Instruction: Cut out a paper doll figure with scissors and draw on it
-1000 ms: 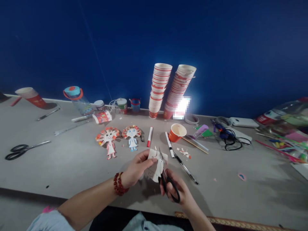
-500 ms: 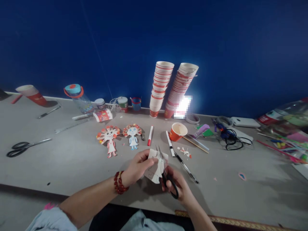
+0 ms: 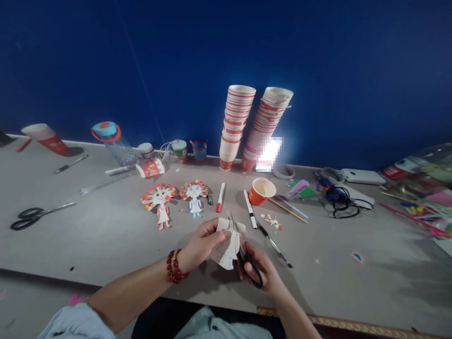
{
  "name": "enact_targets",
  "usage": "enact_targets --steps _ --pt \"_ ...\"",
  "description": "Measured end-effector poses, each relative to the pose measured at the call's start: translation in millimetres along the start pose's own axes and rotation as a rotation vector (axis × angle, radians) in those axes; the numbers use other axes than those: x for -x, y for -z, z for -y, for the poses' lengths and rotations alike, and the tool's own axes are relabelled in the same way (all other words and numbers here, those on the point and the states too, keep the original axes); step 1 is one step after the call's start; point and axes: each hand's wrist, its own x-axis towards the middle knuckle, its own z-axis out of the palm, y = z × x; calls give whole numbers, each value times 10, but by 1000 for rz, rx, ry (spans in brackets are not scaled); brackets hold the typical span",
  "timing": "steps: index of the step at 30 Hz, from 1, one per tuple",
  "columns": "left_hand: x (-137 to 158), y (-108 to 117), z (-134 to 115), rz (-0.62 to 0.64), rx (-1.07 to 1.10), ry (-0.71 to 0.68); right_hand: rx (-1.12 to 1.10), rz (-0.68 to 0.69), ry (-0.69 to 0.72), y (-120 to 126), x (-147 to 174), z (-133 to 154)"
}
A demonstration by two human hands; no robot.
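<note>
Left hand (image 3: 199,246): the grip pinches a thin white paper piece with a pencil-like outlined figure (image 3: 231,247), held above the grey flat-topped desk (image 3: 116,240). Right hand (image 3: 262,267): the grip is closed around the handles of black-handled metal scissors (image 3: 241,260), their blades at the paper. Compared with one second earlier, the paper is turned slightly, exposing more of the figure's lower part; the red-and-white paper doll (image 3: 163,214) remains in place.
</note>
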Motion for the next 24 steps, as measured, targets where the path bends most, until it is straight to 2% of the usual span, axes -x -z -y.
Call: enact_targets --steps 9,17,24 --pt "-11 44 40 -2 -2 3 87 -18 34 -13 -13 11" --pt "-9 31 31 -16 2 -2 123 -88 25 -49 -4 -37" --pt "5 24 33 0 23 -20 55 -127 17 -113 17 -79"
